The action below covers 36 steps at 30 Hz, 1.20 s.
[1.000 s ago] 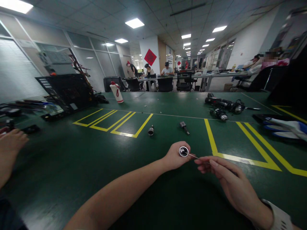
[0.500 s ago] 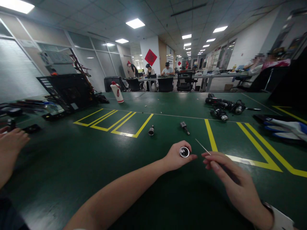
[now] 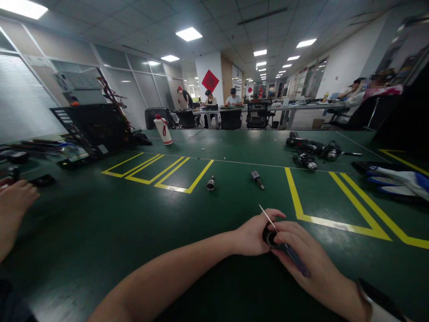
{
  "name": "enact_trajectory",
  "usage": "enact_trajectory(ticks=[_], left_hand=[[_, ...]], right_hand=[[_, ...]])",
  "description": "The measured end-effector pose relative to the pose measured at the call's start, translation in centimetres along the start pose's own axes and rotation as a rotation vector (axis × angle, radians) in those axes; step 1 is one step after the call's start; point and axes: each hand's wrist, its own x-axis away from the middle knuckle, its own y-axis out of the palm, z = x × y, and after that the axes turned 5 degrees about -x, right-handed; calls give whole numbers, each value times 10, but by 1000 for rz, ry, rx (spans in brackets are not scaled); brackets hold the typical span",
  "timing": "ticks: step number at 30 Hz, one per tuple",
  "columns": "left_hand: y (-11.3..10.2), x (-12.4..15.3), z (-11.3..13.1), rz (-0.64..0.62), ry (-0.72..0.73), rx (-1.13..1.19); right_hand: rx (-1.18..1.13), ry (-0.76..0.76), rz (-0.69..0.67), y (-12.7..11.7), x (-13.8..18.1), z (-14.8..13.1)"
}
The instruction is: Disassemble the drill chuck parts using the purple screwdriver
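Note:
My left hand (image 3: 250, 235) is closed round a small dark cylindrical metal part (image 3: 269, 236), held just above the green table (image 3: 100, 232). My right hand (image 3: 303, 261) presses against that part and grips a thin screwdriver-like tool (image 3: 291, 253) by its dark handle. The tool's fine metal shaft sticks up and to the left, past my left thumb. The shiny end of the part is hidden between my hands.
Two small metal parts (image 3: 210, 183) (image 3: 257, 178) lie ahead on the table. A heap of drill parts (image 3: 311, 152) sits at the far right, blue-white gloves (image 3: 398, 179) beside it. A white bottle (image 3: 164, 130) and a black case (image 3: 90, 129) stand far left. Another person's hand (image 3: 13, 203) rests at the left edge.
My right hand drew the tool's tip away from the part's shiny end, then closed against my left hand. Both hands dropped nearer to me, and the part's end turned out of sight.

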Motion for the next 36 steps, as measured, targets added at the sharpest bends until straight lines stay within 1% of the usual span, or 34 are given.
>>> enact_trajectory(ticks=[3, 5, 7, 10, 12, 14, 15, 17, 19, 22, 25, 31, 33, 36], left_hand=[[-2, 0, 2, 37, 20, -82], [-8, 0, 3, 124, 41, -189], [-20, -1, 2, 247, 5, -301], [-48, 0, -9, 502, -192, -459], [-71, 3, -22, 646, -321, -605], [-91, 9, -36, 753, -445, -770], [-100, 12, -43, 781, -504, -840], [-113, 19, -55, 799, -627, -934], [-118, 25, -62, 771, -720, -984], [-119, 30, -67, 691, -791, -1032], [-118, 30, -67, 611, -841, -1089], [-120, 31, -67, 555, -829, -1125], [-120, 30, -67, 559, -810, -1121], [-116, 28, -63, 594, -770, -1109]], right_hand=[[27, -40, 15, -3, -1, 1], [68, -31, 55, -8, -2, 7], [135, 3, 115, -16, -1, 19], [286, 92, 200, -34, 0, 44], [415, 204, 234, -48, 2, 60], [525, 353, 214, -60, 6, 73], [548, 395, 202, -66, 8, 79], [578, 450, 207, -73, 13, 90], [607, 495, 226, -75, 17, 100], [640, 548, 232, -74, 22, 112], [652, 569, 210, -71, 24, 116], [623, 629, 223, -73, 26, 119], [602, 642, 243, -74, 26, 119], [584, 639, 309, -74, 22, 113]])
